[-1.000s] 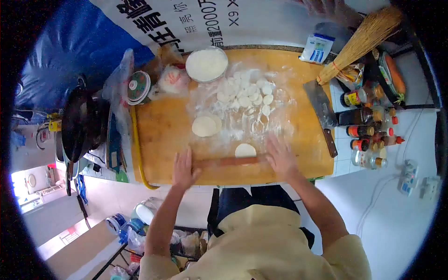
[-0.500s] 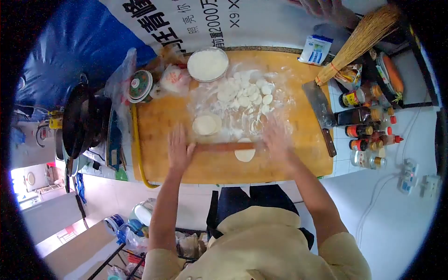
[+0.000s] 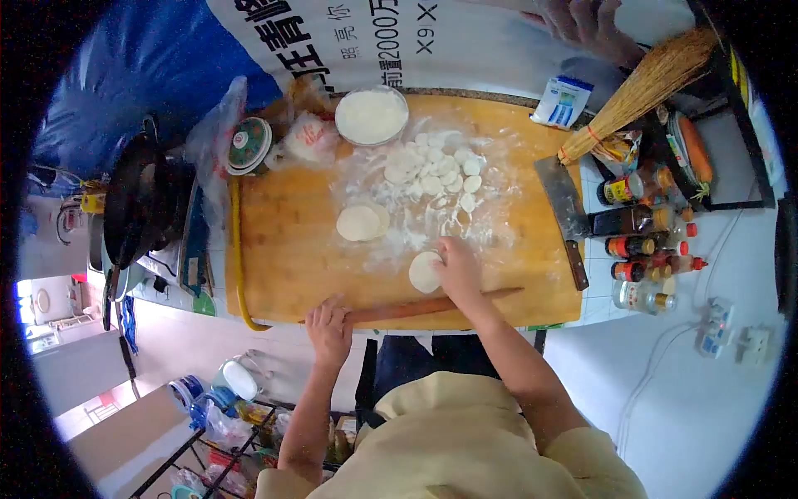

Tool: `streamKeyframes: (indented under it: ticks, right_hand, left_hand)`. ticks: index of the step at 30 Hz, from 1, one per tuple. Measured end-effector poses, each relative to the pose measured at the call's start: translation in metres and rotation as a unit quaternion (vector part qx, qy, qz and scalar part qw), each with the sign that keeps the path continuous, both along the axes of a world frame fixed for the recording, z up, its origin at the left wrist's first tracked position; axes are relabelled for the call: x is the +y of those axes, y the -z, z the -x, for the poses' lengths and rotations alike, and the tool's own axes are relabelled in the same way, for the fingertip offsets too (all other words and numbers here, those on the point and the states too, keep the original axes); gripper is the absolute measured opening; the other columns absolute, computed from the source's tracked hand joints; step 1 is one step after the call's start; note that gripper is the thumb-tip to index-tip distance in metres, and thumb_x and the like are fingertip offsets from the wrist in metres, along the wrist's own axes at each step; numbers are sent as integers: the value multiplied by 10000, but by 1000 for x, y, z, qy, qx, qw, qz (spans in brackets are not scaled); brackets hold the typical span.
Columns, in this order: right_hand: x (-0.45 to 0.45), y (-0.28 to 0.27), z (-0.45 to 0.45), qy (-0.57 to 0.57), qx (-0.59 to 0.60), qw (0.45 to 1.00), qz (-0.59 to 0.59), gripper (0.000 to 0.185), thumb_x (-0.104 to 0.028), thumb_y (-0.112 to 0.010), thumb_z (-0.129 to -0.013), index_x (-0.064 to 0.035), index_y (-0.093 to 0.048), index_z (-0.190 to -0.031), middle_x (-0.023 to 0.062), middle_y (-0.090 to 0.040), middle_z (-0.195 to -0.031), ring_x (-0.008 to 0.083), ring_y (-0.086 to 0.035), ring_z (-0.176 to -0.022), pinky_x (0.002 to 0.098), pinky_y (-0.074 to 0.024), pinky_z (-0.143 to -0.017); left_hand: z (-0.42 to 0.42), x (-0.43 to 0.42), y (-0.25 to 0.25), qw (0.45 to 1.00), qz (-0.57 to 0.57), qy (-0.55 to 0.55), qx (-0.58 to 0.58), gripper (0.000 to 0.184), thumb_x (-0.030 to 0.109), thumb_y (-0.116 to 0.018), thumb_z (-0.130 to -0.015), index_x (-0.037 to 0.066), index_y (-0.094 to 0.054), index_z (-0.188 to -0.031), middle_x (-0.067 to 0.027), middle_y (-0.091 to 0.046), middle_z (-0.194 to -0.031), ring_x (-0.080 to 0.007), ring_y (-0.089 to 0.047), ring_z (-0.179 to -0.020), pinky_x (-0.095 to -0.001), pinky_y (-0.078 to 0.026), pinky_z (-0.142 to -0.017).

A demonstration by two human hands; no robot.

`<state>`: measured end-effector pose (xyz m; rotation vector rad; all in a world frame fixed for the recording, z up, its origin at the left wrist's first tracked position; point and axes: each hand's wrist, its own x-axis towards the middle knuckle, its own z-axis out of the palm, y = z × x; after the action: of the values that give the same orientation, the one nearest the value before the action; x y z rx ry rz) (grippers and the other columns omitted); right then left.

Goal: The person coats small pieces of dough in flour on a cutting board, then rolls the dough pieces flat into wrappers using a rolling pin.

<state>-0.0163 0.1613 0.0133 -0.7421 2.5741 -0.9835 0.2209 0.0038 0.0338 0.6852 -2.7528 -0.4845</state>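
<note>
At six o'clock on the board, the dough is a thin, pale, roughly round disc. The right hand pinches its edge near two o'clock; the left hand, at seven o'clock, is curled over the pin near one end. Toward twelve, the banner reads "照亮你", "前置2000万" and "X9" in dark print.

By the near edge of the surface, the left hand hides part of the rolling pin, the right hand part of a dough round.
</note>
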Motion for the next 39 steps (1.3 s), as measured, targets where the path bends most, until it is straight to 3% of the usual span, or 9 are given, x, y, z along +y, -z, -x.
streamKeyframes:
  ticks: [4, 7, 9, 14, 17, 22, 31, 34, 39]
  right_hand:
    - [-6, 4, 9, -13, -106, 990, -95, 208, -103, -709, -729, -43, -612, -903, 129, -614, -831, 314, -605, -806, 389, -482, -708]
    - [10, 25, 15, -5, -60, 998, 4, 134, -92, -695, -753, -34, -627, -853, 92, -625, -757, 233, -611, -712, 351, -479, -663]
    - [31, 30, 32, 89, -260, 957, 89, 146, -117, -674, -807, -82, -680, -949, 80, -681, -892, 202, -646, -818, 342, -504, -738]
    - [64, 36, 104, 175, -188, 959, 123, 182, -118, -665, -830, -13, -648, -978, 103, -685, -919, 209, -641, -859, 324, -499, -766]
    - [45, 12, 120, 169, 37, 974, 147, 142, -74, -615, -836, 11, -637, -949, 70, -622, -743, 186, -602, -744, 297, -476, -694]
    - [1, 4, 114, 24, 100, 993, -60, 174, -63, -629, -791, -2, -605, -953, 177, -622, -928, 363, -578, -946, 419, -474, -801]
    - [19, 5, 50, -189, 122, 974, -3, 299, -30, -662, -742, -71, -566, -1022, 123, -573, -994, 307, -553, -1007, 393, -463, -818]
    - [17, 2, 46, -55, 54, 995, 59, 341, -7, -665, -729, -84, -589, -1053, 121, -567, -1018, 316, -544, -1013, 396, -456, -845]
    - [17, 17, 35, -175, -24, 984, 26, 346, -11, -660, -742, -81, -614, -1078, 122, -560, -1090, 334, -534, -1047, 412, -456, -882]
  left_hand:
    - [-5, 2, 2, 1000, 11, 1, 9, 168, 89, -647, -723, 99, -627, -890, -59, -584, -1192, -284, -548, -1026, -420, -386, -891]
    - [-12, 2, 0, 999, 23, -1, 22, 170, 92, -652, -720, 101, -629, -888, -51, -583, -1201, -281, -549, -1034, -419, -388, -888]
    - [-15, 5, -2, 999, 31, -8, 28, 171, 90, -653, -719, 102, -632, -888, -49, -583, -1203, -280, -550, -1038, -419, -390, -888]
    - [-22, 8, 4, 999, 24, -29, 31, 154, 104, -661, -736, 92, -640, -888, -62, -595, -1179, -290, -562, -1033, -421, -396, -890]
    - [-15, 12, -2, 998, 24, -48, 17, 157, 123, -678, -742, 95, -641, -891, -64, -596, -1171, -294, -563, -1035, -427, -401, -884]
    - [-4, 11, -4, 999, 12, -22, 22, 159, 123, -685, -743, 98, -637, -893, -65, -596, -1164, -298, -559, -1039, -429, -407, -880]
    - [-6, 9, -8, 999, 12, -21, 31, 150, 125, -700, -730, 99, -635, -864, -59, -603, -1153, -282, -564, -1019, -414, -404, -871]
    - [-5, 11, -9, 999, 11, -23, 31, 153, 128, -702, -730, 98, -632, -862, -61, -604, -1146, -283, -564, -1017, -416, -403, -868]
    - [3, 7, -10, 999, -16, -10, 28, 142, 127, -696, -737, 99, -634, -861, -66, -605, -1133, -293, -562, -1016, -424, -402, -866]
